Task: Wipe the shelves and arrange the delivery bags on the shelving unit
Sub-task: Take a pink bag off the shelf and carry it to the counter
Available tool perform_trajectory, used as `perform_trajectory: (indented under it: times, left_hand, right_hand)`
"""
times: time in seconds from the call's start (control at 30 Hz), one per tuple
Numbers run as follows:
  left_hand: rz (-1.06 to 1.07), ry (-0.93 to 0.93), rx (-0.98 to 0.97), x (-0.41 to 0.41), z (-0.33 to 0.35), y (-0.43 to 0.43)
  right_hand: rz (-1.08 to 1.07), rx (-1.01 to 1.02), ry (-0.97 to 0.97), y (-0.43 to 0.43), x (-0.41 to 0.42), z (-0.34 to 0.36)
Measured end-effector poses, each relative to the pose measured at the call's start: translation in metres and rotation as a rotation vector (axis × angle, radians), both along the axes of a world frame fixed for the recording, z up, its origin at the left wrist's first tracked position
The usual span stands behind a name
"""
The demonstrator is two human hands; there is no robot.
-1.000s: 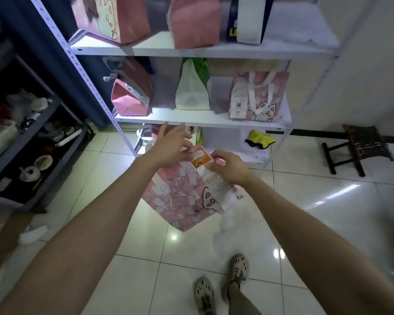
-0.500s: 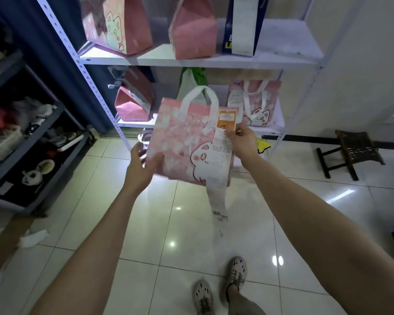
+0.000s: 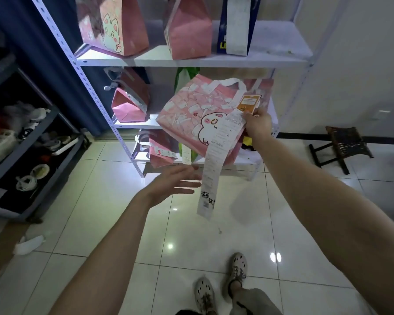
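While aloft, bag (image 3: 191, 114) (tilted) before shelf (image 3: 132, 126)

With our right hand (image 3: 258, 126) we pinch the top corner of a pink cat-print delivery bag (image 3: 191, 119), holding it tilted in the air in front of the white shelving unit (image 3: 191, 62). An orange tag (image 3: 248, 103) sticks up at that corner. A long receipt (image 3: 214, 169) hangs down from it, with handwriting near its lower end. Our left hand (image 3: 173, 185) is below the bag and apart from it, fingers straight and spread, fingertips just beside the receipt. On the top shelf stand a pink cat bag (image 3: 114, 26), a plain pink bag (image 3: 189, 28) and a blue-and-white bag (image 3: 237, 23). A folded pink bag (image 3: 129, 103) leans on the middle shelf.
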State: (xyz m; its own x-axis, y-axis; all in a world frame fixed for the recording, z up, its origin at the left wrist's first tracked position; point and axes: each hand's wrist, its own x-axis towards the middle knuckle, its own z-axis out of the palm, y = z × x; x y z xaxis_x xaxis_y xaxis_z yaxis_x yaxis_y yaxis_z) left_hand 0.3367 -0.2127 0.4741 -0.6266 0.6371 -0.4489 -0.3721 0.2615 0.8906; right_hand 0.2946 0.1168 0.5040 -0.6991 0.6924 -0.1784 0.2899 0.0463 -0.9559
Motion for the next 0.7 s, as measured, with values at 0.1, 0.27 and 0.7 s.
perform_trajectory:
  times: [0.1, 0.27, 0.7]
  left_hand:
    - [-0.136, 0.161, -0.091, 0.013, 0.003, 0.023]
    - [-0.091, 0.314, -0.130, 0.018, 0.003, 0.058]
    - [-0.143, 0.254, -0.124, 0.015, 0.008, 0.107]
  right_hand:
    - [-0.027, 0.036, -0.012, 0.017, 0.001, -0.003]
    - [-0.069, 0.028, -0.036, 0.036, 0.007, -0.008]
    - [-0.243, 0.064, -0.014, 0.099, 0.067, 0.009]
